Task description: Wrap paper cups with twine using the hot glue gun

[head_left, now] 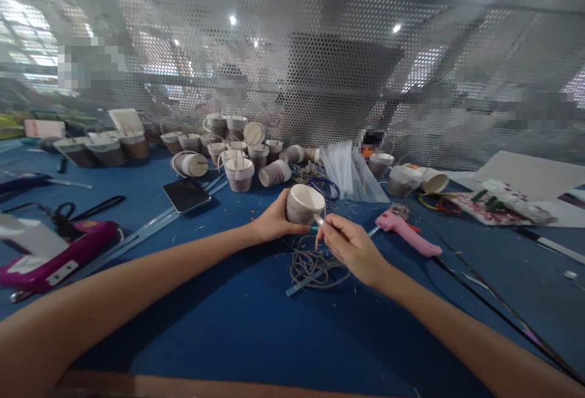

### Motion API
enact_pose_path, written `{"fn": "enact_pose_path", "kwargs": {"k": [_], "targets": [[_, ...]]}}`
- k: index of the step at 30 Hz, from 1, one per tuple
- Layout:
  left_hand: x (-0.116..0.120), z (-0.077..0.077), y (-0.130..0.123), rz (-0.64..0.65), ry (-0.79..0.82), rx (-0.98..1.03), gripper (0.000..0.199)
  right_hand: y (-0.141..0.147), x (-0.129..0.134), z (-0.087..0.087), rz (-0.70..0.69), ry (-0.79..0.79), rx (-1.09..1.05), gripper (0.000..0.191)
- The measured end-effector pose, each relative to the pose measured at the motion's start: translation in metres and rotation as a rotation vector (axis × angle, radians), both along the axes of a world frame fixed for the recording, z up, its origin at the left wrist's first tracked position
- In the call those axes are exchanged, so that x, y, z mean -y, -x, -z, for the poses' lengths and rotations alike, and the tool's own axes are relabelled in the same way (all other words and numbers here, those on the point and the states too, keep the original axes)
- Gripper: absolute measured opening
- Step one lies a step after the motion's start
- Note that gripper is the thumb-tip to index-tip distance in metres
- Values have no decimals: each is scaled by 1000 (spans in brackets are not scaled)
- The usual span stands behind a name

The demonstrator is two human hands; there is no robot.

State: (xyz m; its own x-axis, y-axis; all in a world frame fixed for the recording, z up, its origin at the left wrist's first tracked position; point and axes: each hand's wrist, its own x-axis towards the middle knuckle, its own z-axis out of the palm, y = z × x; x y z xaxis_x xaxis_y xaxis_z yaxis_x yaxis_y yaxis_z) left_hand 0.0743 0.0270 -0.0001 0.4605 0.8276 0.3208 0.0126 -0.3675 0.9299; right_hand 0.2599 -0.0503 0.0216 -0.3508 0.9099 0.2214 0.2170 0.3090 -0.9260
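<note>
My left hand is wrapped round a white cup whose outer wall is covered in grey-brown cord. The cup is tilted, its open mouth facing up and toward me. At the cup's right side, my right hand has its thumb and fingers pinched together near the wall. What lies between those fingertips is too small to tell. Below both hands, a loose tangle of grey cord rests on the blue table, with a clear glue stick across it.
Several cord-wrapped cups with handles stand or lie at the back. A pink glue gun with a black cable is at right. At left are a dark phone and a magenta power strip. Behind rises a perforated metal screen.
</note>
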Motion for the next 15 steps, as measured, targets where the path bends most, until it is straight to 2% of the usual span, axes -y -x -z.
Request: {"fn": "enact_pose_path", "kwargs": {"k": [3, 8, 15], "targets": [[-1, 2, 0, -17, -33, 4, 73, 0, 0, 1, 6, -1, 18, 35], [-2, 3, 0, 25, -67, -4, 72, 0, 0, 2, 5, -13, 35, 34], [6, -5, 0, 55, 9, 9, 71, 1, 0, 1, -1, -14, 59, 32]]}}
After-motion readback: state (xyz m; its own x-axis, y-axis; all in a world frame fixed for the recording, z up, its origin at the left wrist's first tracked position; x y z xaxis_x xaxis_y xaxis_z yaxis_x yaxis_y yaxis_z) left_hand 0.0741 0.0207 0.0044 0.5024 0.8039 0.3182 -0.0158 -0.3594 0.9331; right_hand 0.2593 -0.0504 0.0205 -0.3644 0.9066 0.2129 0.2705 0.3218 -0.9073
